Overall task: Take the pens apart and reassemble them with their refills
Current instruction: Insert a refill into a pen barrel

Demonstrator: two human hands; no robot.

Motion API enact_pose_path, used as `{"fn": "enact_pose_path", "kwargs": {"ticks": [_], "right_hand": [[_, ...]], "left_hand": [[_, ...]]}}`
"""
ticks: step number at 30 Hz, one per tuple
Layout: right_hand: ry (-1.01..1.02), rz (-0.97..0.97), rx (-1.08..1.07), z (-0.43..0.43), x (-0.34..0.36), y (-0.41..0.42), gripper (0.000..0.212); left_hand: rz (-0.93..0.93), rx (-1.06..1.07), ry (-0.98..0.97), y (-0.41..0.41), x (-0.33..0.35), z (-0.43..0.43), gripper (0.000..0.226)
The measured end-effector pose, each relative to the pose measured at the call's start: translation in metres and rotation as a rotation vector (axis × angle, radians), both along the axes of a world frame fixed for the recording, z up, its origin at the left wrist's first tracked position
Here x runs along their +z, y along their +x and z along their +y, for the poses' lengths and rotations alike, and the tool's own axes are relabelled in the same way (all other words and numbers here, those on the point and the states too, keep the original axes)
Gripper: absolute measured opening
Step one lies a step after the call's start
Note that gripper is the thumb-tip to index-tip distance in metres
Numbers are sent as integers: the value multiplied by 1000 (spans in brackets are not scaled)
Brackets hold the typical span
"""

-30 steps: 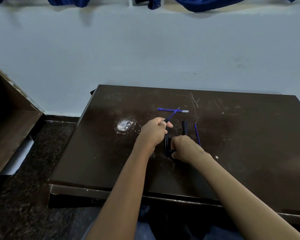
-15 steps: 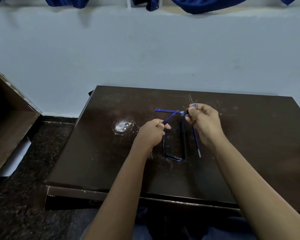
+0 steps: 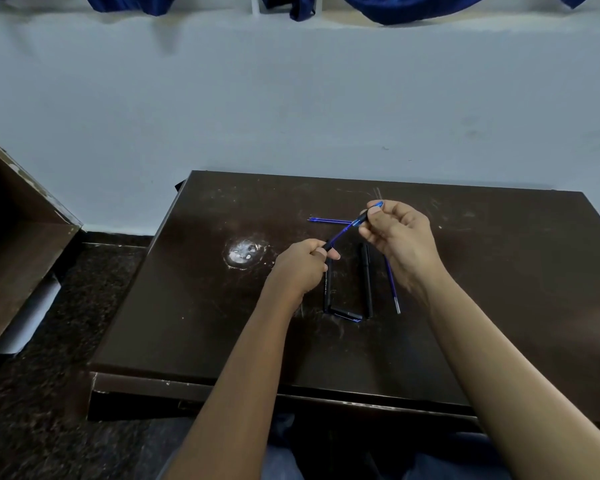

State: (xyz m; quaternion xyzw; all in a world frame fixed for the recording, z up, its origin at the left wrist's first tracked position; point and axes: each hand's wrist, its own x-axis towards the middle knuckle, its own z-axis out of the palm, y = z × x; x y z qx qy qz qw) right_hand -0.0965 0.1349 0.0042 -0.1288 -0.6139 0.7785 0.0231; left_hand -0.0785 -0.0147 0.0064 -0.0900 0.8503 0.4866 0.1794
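Note:
My left hand [image 3: 303, 265] pinches the lower end of a thin blue refill [image 3: 340, 234] that slants up to the right. My right hand [image 3: 400, 237] grips a short black and blue pen piece [image 3: 368, 213] at the refill's upper end, above the table. Two black pen barrels lie upright on the dark table [image 3: 499, 306]: one [image 3: 327, 289] under my left hand, another [image 3: 367, 278] between my hands. A short black piece [image 3: 346, 314] lies across their near ends. One loose blue refill [image 3: 392, 285] lies by my right wrist, another [image 3: 328, 221] lies crosswise farther back.
A pale scuffed patch [image 3: 244, 252] marks the table left of my left hand. A wooden box or shelf [image 3: 18, 244] stands at the left on a dark speckled floor. A pale blue wall rises behind the table.
My right hand left the barrels near the table's middle, rose to the right and took hold of the pen piece at the refill's upper end. My left hand stayed nearly still.

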Motion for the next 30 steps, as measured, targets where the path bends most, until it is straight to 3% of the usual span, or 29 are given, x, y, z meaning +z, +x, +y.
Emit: {"fn": "enact_pose_path", "kwargs": {"ticks": [9,19,30], "right_hand": [[-22,-1,-42,3,-2,-1,18],[68,-24,124,-5,-3,3,12],[36,-62,143,-10,-2,5,11]], "left_hand": [[-1,11,20,0,-2,-1,31],[3,-3,44,-1,-5,0,28],[-30,44,29,-2,-2,2,50]]}}
